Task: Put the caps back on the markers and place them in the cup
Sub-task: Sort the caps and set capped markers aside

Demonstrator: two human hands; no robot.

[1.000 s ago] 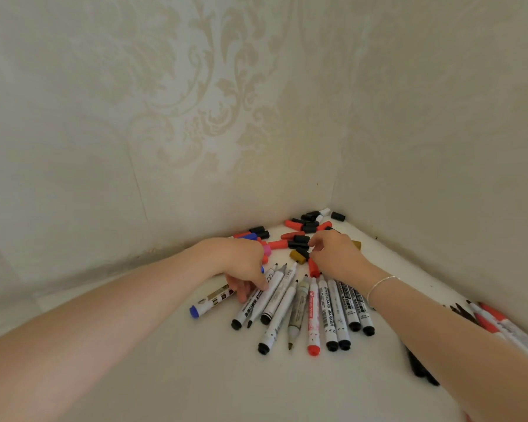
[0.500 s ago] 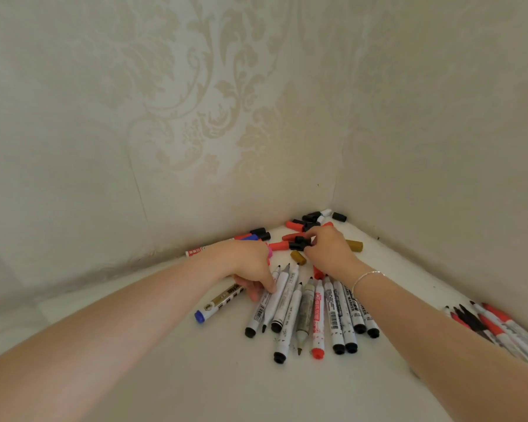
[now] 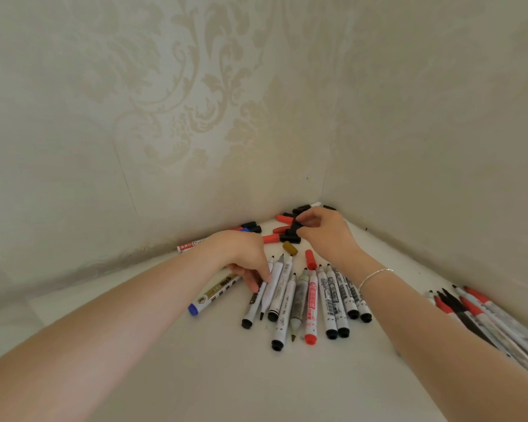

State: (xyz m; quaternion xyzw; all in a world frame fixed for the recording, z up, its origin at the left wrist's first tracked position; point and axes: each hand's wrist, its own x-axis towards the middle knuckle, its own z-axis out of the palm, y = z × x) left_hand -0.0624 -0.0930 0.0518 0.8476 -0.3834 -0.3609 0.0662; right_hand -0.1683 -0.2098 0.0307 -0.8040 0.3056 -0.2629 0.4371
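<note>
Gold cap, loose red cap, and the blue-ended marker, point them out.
gold cap (image 3: 290,248), head view, middle of its side
loose red cap (image 3: 310,259), head view, mid-body
blue-ended marker (image 3: 193,309), head view, blue end

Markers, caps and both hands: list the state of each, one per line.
Central markers: uncapped, lying flat side by side.
Right-edge markers: uncapped, lying flat.
Loose caps: off, scattered in the corner.
Left hand: fingers on a white marker.
Right hand: pinching a black cap.

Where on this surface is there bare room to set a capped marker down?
Bare: the near surface between the forearms, below the uncapped markers, and left of the blue-ended marker. Crowded: the corner's loose caps and the right-edge markers.
</note>
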